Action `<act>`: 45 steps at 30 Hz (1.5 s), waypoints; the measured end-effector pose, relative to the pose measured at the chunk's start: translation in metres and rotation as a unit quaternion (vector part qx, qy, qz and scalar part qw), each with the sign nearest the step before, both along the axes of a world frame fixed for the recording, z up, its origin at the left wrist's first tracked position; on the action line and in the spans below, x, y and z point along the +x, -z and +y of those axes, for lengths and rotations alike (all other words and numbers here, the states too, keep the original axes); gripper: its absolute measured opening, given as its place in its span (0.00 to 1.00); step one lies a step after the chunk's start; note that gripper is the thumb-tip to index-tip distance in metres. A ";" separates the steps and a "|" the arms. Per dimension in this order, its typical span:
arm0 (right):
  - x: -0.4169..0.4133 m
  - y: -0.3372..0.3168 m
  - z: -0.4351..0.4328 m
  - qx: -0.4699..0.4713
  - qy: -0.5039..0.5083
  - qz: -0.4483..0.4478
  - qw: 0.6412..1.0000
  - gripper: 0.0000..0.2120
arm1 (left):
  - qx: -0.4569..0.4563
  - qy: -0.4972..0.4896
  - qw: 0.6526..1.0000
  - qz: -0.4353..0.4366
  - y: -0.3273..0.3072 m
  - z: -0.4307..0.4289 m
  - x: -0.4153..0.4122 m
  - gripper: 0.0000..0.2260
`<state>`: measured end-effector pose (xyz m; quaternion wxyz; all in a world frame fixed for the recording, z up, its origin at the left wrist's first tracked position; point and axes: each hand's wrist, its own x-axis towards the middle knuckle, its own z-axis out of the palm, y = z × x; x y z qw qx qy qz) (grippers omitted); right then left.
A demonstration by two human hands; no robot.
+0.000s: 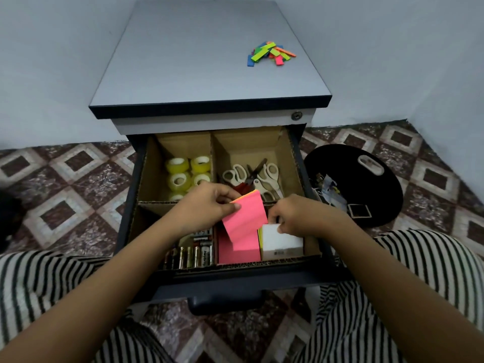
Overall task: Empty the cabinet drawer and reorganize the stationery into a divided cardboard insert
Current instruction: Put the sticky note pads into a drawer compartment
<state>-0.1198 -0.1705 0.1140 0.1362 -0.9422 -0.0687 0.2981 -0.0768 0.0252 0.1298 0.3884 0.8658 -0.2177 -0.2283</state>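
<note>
- Drawer (235, 284) of the grey-topped cabinet (196, 61) stands pulled open, with the divided cardboard insert (212, 153) seated inside it.
- Far-left compartment: clear tape rolls (179, 179) set close together.
- Far-right compartment: several scissors (262, 176) in a loose heap, white handles upward.
- Near-left compartment: batteries (193, 254) lying side by side.
- Near-right compartment: a flat pink pad (237, 254) on the left and a white note block (281, 239) on the right, with a thin yellow edge between them.
- Left hand (207, 205) pinches the upper left corner of a pink sticky-note pad (246, 221) between thumb and fingertips. The pad is tilted above the near-right compartment, its lower end over the flat pink pad.
- Right hand (290, 216) has its fingers curled, gripping the far top edge of the white note block.
- Coloured paper strips (271, 52) lie in a small pile on the cabinet top, towards its right side.
- A black round tray (366, 184) sits on the patterned floor just right of the drawer, with small clips on it.
- Striped trouser legs flank the drawer front.
</note>
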 end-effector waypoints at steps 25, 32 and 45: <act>-0.013 -0.022 -0.005 0.200 0.147 -0.025 0.968 0.10 | -0.002 0.023 1.000 -0.019 -0.001 0.003 0.001 0.08; -0.013 -0.018 0.000 0.301 0.215 -0.013 0.929 0.03 | -0.032 0.021 0.999 0.036 -0.001 0.006 0.001 0.08; -0.021 -0.003 0.013 0.323 0.295 0.061 0.897 0.05 | 0.028 0.128 0.958 -0.254 0.006 0.011 -0.008 0.09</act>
